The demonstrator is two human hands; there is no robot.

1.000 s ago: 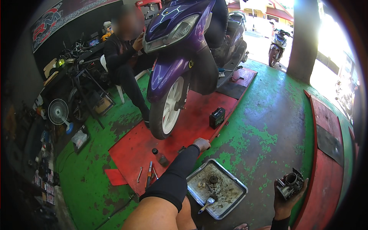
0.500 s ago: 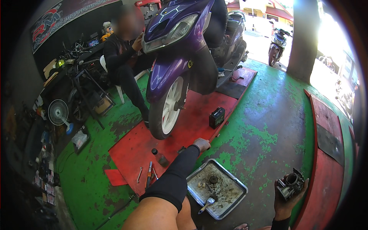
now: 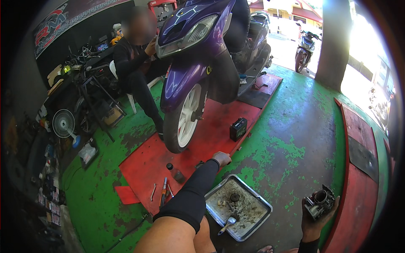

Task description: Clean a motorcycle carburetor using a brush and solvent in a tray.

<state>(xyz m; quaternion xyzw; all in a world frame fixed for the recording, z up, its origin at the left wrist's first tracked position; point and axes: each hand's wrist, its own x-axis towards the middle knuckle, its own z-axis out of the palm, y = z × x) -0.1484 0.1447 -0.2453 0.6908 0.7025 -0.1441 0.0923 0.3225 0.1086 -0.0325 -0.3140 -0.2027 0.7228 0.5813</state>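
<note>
Hardly any shift since the earlier frame, only a slight drift of the whole view. Carburetor (image 3: 322, 201) grasped in right hand (image 3: 313, 229), cradled from below, right of the tray (image 3: 255, 205), above the floor (image 3: 295, 122). Left hand (image 3: 222, 158) at right edge of red platform (image 3: 217, 120); cannot tell whether clenched or released. Brush (image 3: 228, 225) in tray, handle across the rim. Bottle (image 3: 176, 174), spanner (image 3: 153, 192) and battery (image 3: 238, 129) on platform. Scooter (image 3: 185, 82) beyond, co-worker (image 3: 137, 69) seated beside.

Head-worn fisheye, from above, facing forward, angled down
</note>
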